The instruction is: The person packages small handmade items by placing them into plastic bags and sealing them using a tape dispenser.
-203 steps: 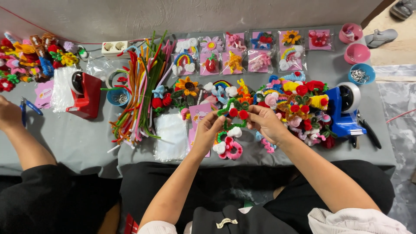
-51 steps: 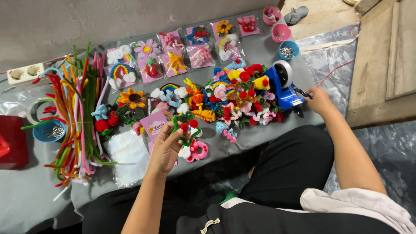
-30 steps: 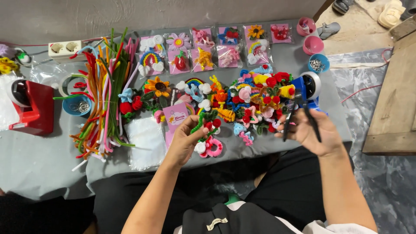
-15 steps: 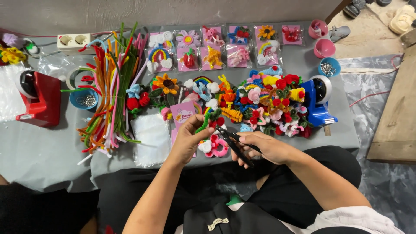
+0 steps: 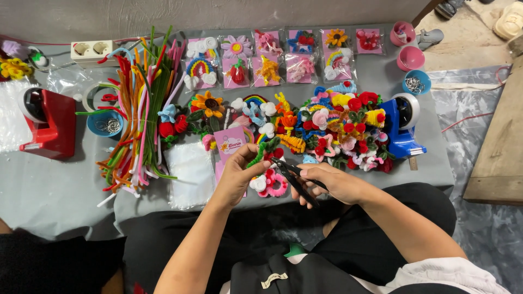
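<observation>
At the near edge of the desk (image 5: pixel 65 190), the left hand (image 5: pixel 238 177) pinches a green stem (image 5: pixel 260 153) with a red flower, its fingertips half hidden. The right hand (image 5: pixel 332 182) closes around black pliers (image 5: pixel 297 177), tips at the stem. Pink loops (image 5: pixel 271 185) lie just beneath, partly covered. A blue dispenser (image 5: pixel 402 128) stands to the right.

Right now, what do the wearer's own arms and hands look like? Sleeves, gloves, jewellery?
Both hands are bare: the left hand and right hand show no gloves, rings or watch. The forearms are uncovered. A white sleeve shows at the right upper arm; the left arm's sleeve is out of frame. No cables or markings visible.
</observation>
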